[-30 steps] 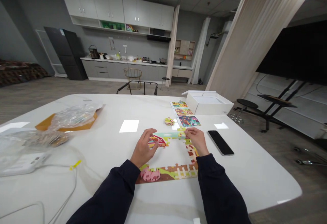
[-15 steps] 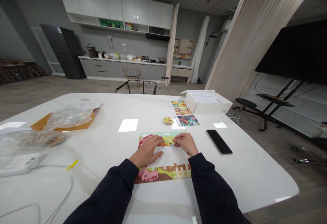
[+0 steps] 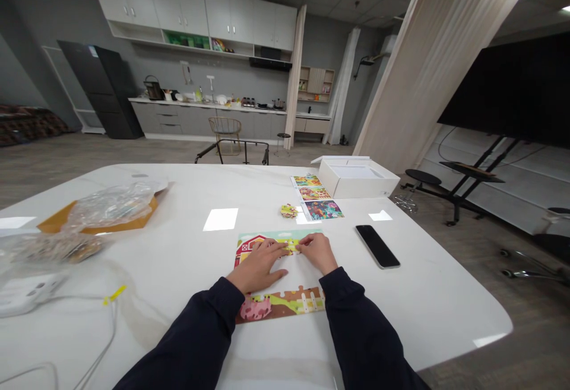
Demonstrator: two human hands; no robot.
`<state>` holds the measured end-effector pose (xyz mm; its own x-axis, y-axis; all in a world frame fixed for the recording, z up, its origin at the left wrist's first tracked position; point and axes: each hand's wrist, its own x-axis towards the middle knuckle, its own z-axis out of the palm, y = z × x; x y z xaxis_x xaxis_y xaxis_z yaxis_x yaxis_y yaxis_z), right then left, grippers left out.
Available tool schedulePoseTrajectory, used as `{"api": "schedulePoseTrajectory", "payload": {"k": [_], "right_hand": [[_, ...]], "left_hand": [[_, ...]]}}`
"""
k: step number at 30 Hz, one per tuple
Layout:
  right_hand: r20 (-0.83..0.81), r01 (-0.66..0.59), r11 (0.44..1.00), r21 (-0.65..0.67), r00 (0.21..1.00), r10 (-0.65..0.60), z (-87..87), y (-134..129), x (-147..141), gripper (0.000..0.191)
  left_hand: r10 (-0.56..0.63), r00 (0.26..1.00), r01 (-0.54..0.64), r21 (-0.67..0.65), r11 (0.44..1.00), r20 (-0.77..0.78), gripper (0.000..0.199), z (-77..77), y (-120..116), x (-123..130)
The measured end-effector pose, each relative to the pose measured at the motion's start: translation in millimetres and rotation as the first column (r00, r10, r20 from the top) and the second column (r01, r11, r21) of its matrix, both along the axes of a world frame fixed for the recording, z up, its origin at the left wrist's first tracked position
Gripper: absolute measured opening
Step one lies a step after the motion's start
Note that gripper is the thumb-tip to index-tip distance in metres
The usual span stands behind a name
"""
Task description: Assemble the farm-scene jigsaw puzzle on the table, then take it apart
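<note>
A children's jigsaw puzzle lies flat on the white table. Its far strip, with a red barn (image 3: 248,249) and a pale sky, sits above a near strip showing a pink pig (image 3: 255,308) and a white fence (image 3: 310,301). My left hand (image 3: 258,266) and my right hand (image 3: 317,253) rest on the far strip, their fingertips almost meeting on yellow-green pieces (image 3: 290,246). The hands hide the strip's middle. Bare table shows between the strips. Whether either hand grips a piece cannot be seen.
Beyond the puzzle lie a small pile of loose pieces (image 3: 289,211), several picture cards (image 3: 314,195) and an open white box (image 3: 356,177). A black smartphone (image 3: 377,246) lies to the right. Plastic bags (image 3: 110,206) and a white device (image 3: 27,292) with cables lie left.
The far strip has come down from a raised, angled hold to lie flat, and the pieces at its right end no longer show. My hands have moved closer together, and the view has tilted slightly.
</note>
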<state>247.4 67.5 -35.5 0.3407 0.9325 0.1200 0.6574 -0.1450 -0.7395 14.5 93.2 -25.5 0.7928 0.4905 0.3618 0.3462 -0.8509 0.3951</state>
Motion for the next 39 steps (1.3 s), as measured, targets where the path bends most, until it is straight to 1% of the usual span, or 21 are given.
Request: {"api": "schedulePoseTrajectory", "payload": {"k": [3,10,16,21,25,28,39], "right_hand": [[0.043,-0.018,1.000,-0.001,0.999,0.018,1.6,-0.9,-0.2,0.005],[0.037,-0.020,1.000,-0.014,0.999,0.021,4.2,-3.3,-1.6,0.005],[0.031,-0.031,0.999,-0.005,0.999,0.032,6.1,-4.7,-3.6,0.004],[0.021,-0.022,1.000,0.005,1.000,0.022,6.5,-4.8,-4.9,0.004],[0.010,-0.018,1.000,0.002,1.000,0.018,7.3,-4.4,-5.7,0.003],[0.018,-0.028,1.000,-0.003,0.999,0.028,7.7,-4.2,-5.8,0.004],[0.044,-0.041,0.999,0.016,0.998,0.040,0.4,-1.5,-3.5,0.007]], "left_hand": [[0.002,1.000,-0.002,-0.005,1.000,-0.007,0.045,0.4,-0.5,0.1],[0.010,0.997,-0.012,-0.027,1.000,-0.080,0.048,4.9,-2.9,-0.2],[0.016,0.997,-0.019,-0.037,0.999,-0.070,0.053,6.2,-4.3,0.0],[0.025,0.997,-0.027,-0.019,0.999,-0.076,0.054,3.8,-5.0,0.4],[0.026,0.999,-0.025,0.013,1.000,-0.039,0.054,1.6,-5.8,0.9],[0.038,0.998,-0.038,0.009,0.999,-0.041,0.054,1.5,-6.7,1.2],[0.046,0.999,-0.045,0.026,0.999,-0.029,0.052,-4.0,-5.0,1.9]]}}
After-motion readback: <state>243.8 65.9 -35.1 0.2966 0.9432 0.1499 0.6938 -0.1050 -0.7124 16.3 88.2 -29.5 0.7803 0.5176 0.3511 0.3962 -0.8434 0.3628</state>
